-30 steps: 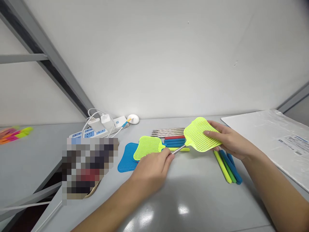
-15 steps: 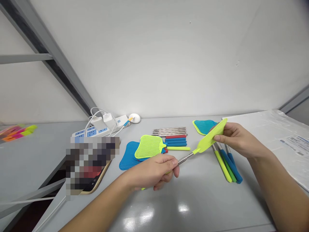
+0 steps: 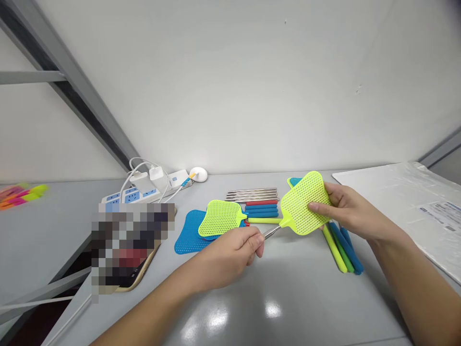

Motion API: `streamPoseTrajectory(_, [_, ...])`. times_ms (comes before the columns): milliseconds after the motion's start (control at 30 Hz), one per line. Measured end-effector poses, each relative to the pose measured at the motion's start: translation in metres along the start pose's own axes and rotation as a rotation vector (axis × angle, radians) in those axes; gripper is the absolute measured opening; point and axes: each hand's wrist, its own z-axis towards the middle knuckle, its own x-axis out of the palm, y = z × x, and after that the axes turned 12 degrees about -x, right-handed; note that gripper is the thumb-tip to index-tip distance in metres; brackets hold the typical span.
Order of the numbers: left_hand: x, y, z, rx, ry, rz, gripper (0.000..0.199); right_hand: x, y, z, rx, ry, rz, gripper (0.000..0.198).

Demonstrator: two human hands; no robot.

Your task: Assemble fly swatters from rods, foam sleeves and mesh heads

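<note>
Yellow-green swatter head is held at two o'clock from the left hand, its fingers gripping the metal rod; the right hand pinches the head's three-o'clock side, apparently steadying it

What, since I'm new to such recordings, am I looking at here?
No machine works here: one camera, worn on a person's head, looks forward and down at their bare hands. The left hand grips a yellow-green fly swatter, its metal shaft showing beyond the fist. The right hand pinches the swatter's perforated head, thumb in front. On the grey table lie blue and yellow-green swatter heads, slim metal rods, coloured handles, a partly pixelated smartphone and a power strip with white plugs.
</note>
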Motion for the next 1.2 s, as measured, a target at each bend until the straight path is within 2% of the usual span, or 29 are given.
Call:
streamPoseTrajectory(200, [0.000, -0.001, -0.002, 0.002, -0.117, 0.140, 0.039, 0.005, 0.002, -0.001, 0.021, 0.001, 0.008, 0.033])
streamPoseTrajectory(467, [0.018, 0.008, 0.003, 0.088, -0.472, 0.630, 0.035, 0.010, -0.001, 0.003, 0.061, -0.010, 0.041, 0.034])
streamPoseTrajectory(700, [0.022, 0.010, 0.003, 0.155, -0.571, 0.767, 0.034, 0.013, 0.001, 0.003, 0.061, -0.006, 0.050, 0.038])
streamPoseTrajectory(800, [0.017, 0.004, -0.003, 0.135, -0.498, 0.623, 0.033, 0.016, 0.001, 0.004, 0.073, -0.040, 0.132, 0.043])
streamPoseTrajectory(933, [0.011, -0.004, -0.012, 0.067, -0.266, 0.143, 0.033, 0.017, 0.001, 0.005, 0.123, -0.177, 0.279, 0.055])
streamPoseTrajectory(1067, [0.016, -0.003, -0.007, 0.012, -0.033, -0.298, 0.028, 0.014, -0.006, 0.007, 0.087, -0.320, 0.428, 0.043])
streamPoseTrajectory(1133, [0.022, 0.001, -0.001, 0.037, 0.022, -0.437, 0.025, 0.019, -0.010, 0.008, 0.049, -0.293, 0.477, 0.039])
streamPoseTrajectory(1200, [0.030, 0.004, 0.004, 0.063, 0.045, -0.512, 0.023, 0.032, -0.012, 0.007, 0.032, -0.194, 0.428, 0.037])
